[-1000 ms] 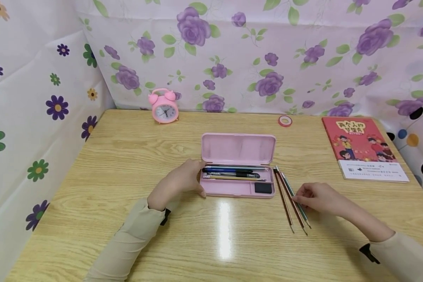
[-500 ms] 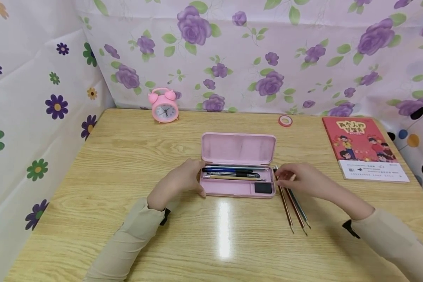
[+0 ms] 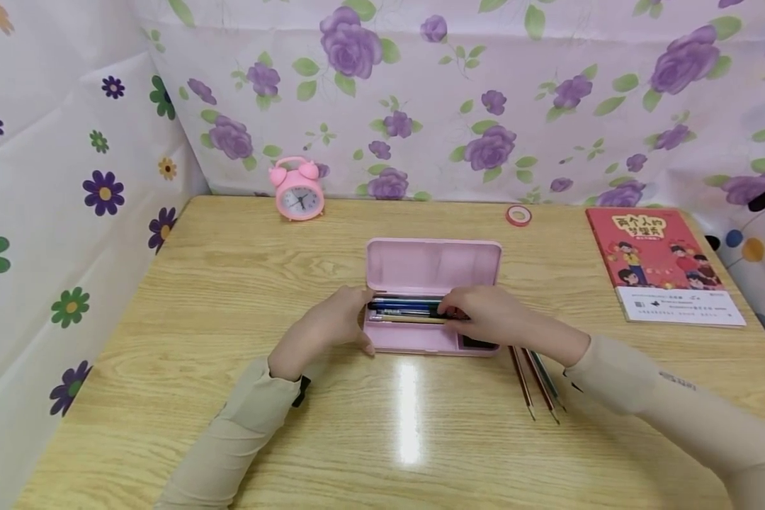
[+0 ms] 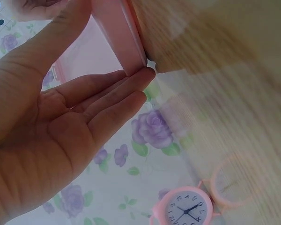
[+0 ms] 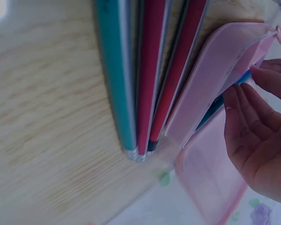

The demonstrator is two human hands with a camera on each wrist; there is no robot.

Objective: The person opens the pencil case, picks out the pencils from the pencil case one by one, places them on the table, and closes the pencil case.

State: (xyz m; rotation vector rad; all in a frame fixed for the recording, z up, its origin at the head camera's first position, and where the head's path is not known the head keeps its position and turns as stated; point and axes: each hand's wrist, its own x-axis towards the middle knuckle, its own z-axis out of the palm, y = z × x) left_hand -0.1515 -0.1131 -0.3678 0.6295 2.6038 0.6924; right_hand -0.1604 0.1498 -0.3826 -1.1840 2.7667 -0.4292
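Note:
A pink pencil case [image 3: 414,341] lies with its lid raised on the wooden table. My left hand [image 3: 331,322] holds its left end, thumb at the front corner and fingers at the back; in the left wrist view those fingers [image 4: 117,91] lie nearly straight against the end wall. My right hand [image 3: 484,312] reaches into the case, thumb and fingertips at the right ends of several pens and pencils [image 3: 408,312]. In the right wrist view a blue pen [image 5: 245,77] shows between thumb and fingers; whether they pinch it is unclear. A black eraser [image 3: 477,343] is partly covered.
Three pencils [image 3: 538,382] lie right of the case, partly under my right wrist. A pink alarm clock [image 3: 298,198] stands at the back left. A roll of red tape [image 3: 518,215] and a red book [image 3: 663,262] lie further back on the right.
My right hand has moved left from the loose pencils, past the case's right edge, and into the case. The left hand has stayed on the left end.

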